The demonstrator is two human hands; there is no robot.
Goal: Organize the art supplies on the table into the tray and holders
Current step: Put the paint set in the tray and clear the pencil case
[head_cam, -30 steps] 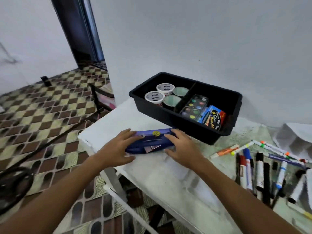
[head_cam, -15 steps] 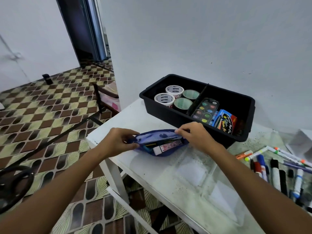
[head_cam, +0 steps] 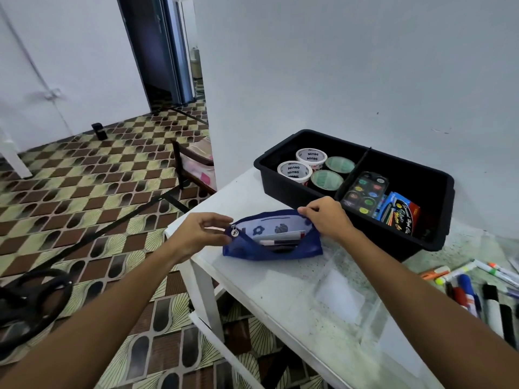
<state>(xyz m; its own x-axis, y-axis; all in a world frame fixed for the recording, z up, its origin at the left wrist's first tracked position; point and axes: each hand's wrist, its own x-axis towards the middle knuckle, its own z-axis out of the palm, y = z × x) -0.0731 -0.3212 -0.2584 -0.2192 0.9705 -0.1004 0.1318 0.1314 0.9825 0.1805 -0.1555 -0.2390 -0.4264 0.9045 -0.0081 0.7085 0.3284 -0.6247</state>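
Left hand (head_cam: 198, 234) pinches the pouch's (head_cam: 272, 242) zipper end, right hand (head_cam: 327, 217) grips its rim beside the tray (head_cam: 438, 209), spreading it for access.

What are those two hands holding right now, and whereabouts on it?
Both hold the blue pencil pouch: the right hand pinches the far right corner of its opened top edge, the left hand holds the zipper end.
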